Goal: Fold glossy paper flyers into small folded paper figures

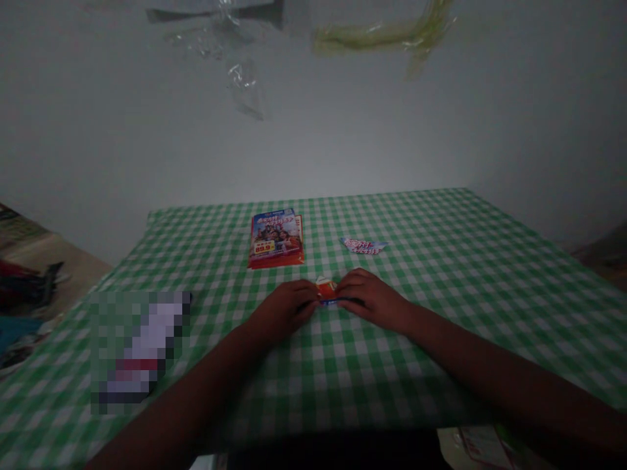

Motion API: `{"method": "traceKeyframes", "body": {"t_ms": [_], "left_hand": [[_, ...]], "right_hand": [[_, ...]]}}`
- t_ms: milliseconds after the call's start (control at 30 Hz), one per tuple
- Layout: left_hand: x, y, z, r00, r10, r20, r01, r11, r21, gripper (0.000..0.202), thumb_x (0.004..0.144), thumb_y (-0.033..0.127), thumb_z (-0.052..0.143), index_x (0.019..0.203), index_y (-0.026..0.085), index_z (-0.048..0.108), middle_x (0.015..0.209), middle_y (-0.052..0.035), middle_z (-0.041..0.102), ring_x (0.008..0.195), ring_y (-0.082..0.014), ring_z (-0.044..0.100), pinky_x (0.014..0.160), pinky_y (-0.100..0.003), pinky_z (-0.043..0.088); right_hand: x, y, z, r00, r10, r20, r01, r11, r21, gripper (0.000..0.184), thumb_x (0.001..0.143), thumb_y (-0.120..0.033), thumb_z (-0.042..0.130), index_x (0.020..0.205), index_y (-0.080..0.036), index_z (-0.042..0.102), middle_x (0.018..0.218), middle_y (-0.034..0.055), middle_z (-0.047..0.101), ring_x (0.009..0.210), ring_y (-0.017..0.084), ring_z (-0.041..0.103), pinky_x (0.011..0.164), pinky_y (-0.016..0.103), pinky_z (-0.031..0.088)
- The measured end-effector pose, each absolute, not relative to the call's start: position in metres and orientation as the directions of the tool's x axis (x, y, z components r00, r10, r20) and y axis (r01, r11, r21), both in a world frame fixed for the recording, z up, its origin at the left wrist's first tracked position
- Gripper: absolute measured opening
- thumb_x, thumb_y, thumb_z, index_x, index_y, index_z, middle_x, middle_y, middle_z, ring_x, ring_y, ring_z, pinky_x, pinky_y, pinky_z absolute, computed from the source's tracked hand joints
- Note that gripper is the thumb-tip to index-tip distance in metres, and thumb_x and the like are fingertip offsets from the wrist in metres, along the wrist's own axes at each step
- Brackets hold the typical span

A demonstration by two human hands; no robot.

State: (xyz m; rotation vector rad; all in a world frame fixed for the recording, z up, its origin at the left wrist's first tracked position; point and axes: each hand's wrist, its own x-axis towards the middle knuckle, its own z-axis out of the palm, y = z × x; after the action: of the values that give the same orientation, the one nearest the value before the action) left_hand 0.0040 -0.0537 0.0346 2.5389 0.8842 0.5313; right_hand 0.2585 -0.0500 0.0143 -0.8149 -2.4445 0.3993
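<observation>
A small folded piece of printed paper (326,289), red, white and blue, lies on the green checked tablecloth (441,261) near the middle. My left hand (287,308) presses its fingertips on the paper's left edge. My right hand (371,297) pinches the paper's right side, fingers curled over it. Both hands rest on the cloth. Most of the paper is hidden under the fingers.
A stack of colourful printed flyers (275,239) lies beyond the hands. A small folded paper shape (364,245) sits to their right. A blurred-out object (140,346) lies at the left. A white wall with plastic wrappings stands behind the table.
</observation>
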Motion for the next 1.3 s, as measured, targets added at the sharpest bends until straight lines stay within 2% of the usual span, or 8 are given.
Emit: {"method": "traceKeyframes", "body": {"t_ms": [200, 367, 500, 667, 767, 867, 1033, 1300], "left_hand": [[0.004, -0.051, 0.033, 0.626, 0.745, 0.231, 0.541, -0.628, 0.560, 0.019, 0.096, 0.024, 0.050, 0.098, 0.021, 0.069, 0.111, -0.0050, 0.065, 0.103, -0.0179, 0.063, 0.096, -0.036, 0.053], [0.007, -0.048, 0.020, 0.501, 0.821, 0.273, 0.604, -0.557, 0.569, 0.018, 0.095, 0.026, 0.054, 0.091, 0.020, 0.070, 0.114, -0.0058, 0.064, 0.105, -0.0188, 0.063, 0.098, -0.038, 0.052], [0.010, -0.048, 0.016, 0.433, 0.853, 0.290, 0.634, -0.517, 0.575, 0.019, 0.093, 0.027, 0.056, 0.085, 0.019, 0.071, 0.111, -0.0071, 0.066, 0.103, -0.0204, 0.064, 0.096, -0.041, 0.053], [0.011, -0.048, 0.015, 0.409, 0.863, 0.297, 0.628, -0.502, 0.594, 0.016, 0.091, 0.025, 0.058, 0.083, 0.018, 0.070, 0.113, -0.0081, 0.065, 0.104, -0.0206, 0.064, 0.097, -0.041, 0.052], [0.005, -0.044, 0.014, 0.435, 0.849, 0.301, 0.590, -0.521, 0.617, 0.011, 0.090, 0.023, 0.060, 0.089, 0.019, 0.070, 0.114, -0.0077, 0.065, 0.106, -0.0202, 0.063, 0.098, -0.040, 0.051], [-0.004, -0.039, 0.016, 0.505, 0.814, 0.288, 0.527, -0.555, 0.643, 0.016, 0.087, 0.017, 0.059, 0.099, 0.021, 0.068, 0.117, -0.0064, 0.065, 0.110, -0.0195, 0.062, 0.100, -0.039, 0.051], [-0.015, -0.037, 0.025, 0.630, 0.763, 0.148, 0.505, -0.547, 0.668, 0.025, 0.087, 0.014, 0.059, 0.108, 0.026, 0.067, 0.127, -0.0045, 0.061, 0.117, -0.0198, 0.059, 0.104, -0.041, 0.048], [-0.027, -0.034, 0.033, 0.775, 0.630, 0.046, 0.442, -0.593, 0.673, 0.044, 0.087, 0.011, 0.059, 0.127, 0.029, 0.058, 0.141, -0.0053, 0.050, 0.130, -0.0202, 0.049, 0.113, -0.044, 0.038]], "right_hand": [[0.262, -0.042, 0.006, -0.479, 0.715, 0.509, 0.554, 0.696, -0.456, 0.016, 0.094, -0.035, 0.062, 0.098, -0.021, 0.069, 0.104, 0.0089, 0.069, 0.103, 0.025, 0.060, 0.093, 0.046, 0.048], [0.254, -0.056, 0.019, -0.419, 0.677, 0.605, 0.642, 0.692, -0.330, 0.022, 0.095, -0.032, 0.057, 0.112, -0.019, 0.064, 0.117, 0.0132, 0.064, 0.113, 0.029, 0.056, 0.099, 0.053, 0.045], [0.241, -0.078, 0.030, -0.636, 0.629, 0.448, 0.600, 0.768, -0.225, 0.036, 0.098, -0.029, 0.049, 0.131, -0.016, 0.057, 0.132, 0.0135, 0.060, 0.124, 0.028, 0.052, 0.109, 0.049, 0.039], [0.236, -0.088, 0.018, -0.749, 0.636, 0.185, 0.613, 0.772, -0.167, 0.071, 0.097, -0.055, 0.046, 0.151, -0.012, 0.035, 0.156, 0.0182, 0.035, 0.145, 0.034, 0.028, 0.119, 0.055, 0.022], [0.241, -0.083, 0.012, -0.778, 0.621, 0.102, 0.599, 0.780, -0.179, 0.078, 0.096, -0.063, 0.040, 0.154, -0.013, 0.028, 0.161, 0.0166, 0.026, 0.149, 0.033, 0.019, 0.120, 0.054, 0.018], [0.245, -0.078, 0.014, -0.786, 0.612, 0.084, 0.588, 0.783, -0.204, 0.077, 0.097, -0.064, 0.039, 0.156, -0.017, 0.026, 0.161, 0.0142, 0.025, 0.150, 0.031, 0.018, 0.121, 0.054, 0.016], [0.248, -0.074, 0.019, -0.798, 0.596, 0.092, 0.564, 0.791, -0.236, 0.073, 0.097, -0.063, 0.039, 0.155, -0.019, 0.027, 0.161, 0.0131, 0.025, 0.149, 0.030, 0.020, 0.121, 0.054, 0.016], [0.250, -0.070, 0.017, -0.810, 0.578, 0.095, 0.551, 0.807, -0.213, 0.070, 0.099, -0.061, 0.039, 0.155, -0.020, 0.028, 0.162, 0.0127, 0.022, 0.149, 0.029, 0.019, 0.121, 0.053, 0.016]]}}
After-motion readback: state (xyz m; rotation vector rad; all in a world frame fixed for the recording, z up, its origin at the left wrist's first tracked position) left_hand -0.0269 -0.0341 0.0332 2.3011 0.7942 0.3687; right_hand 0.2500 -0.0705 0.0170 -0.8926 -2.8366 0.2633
